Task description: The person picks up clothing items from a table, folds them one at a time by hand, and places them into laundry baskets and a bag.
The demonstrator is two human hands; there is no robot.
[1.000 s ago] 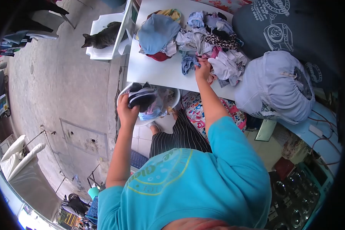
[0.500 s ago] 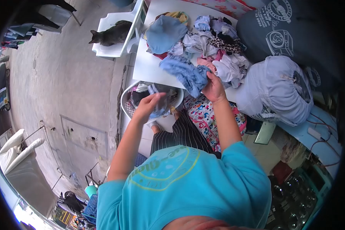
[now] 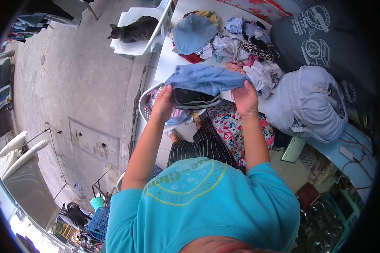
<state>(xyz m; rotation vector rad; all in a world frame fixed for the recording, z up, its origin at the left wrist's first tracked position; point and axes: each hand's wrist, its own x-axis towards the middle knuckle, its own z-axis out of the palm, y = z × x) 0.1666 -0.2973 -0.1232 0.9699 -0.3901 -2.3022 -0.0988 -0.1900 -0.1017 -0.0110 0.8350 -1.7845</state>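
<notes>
Between my two hands, a blue garment (image 3: 207, 78) is stretched sideways over the table's near edge, a black part showing along its lower side; its exact kind is unclear. My left hand (image 3: 163, 101) pinches its left end, and my right hand (image 3: 245, 99) grips the right end. Beneath the garment and my left hand stands a white laundry basket (image 3: 142, 107) with clothes inside, partly hidden. Just past the garment, on the white table (image 3: 166, 65), lie a pile of blue and other clothes (image 3: 194, 33) and a mixed heap of crumpled clothes (image 3: 232, 46).
A cat (image 3: 138, 30) lies on a white plastic chair (image 3: 124, 48) beside the table. Right of the heap sit a stuffed light-grey bag (image 3: 297, 97) and a large dark bag (image 3: 299, 38). A colourful patterned bag (image 3: 228, 122) is below the table edge.
My left hand has moved up from over the basket and taken the garment's left end. The bunched blue garment is now spread wide between both hands, showing its black part.
</notes>
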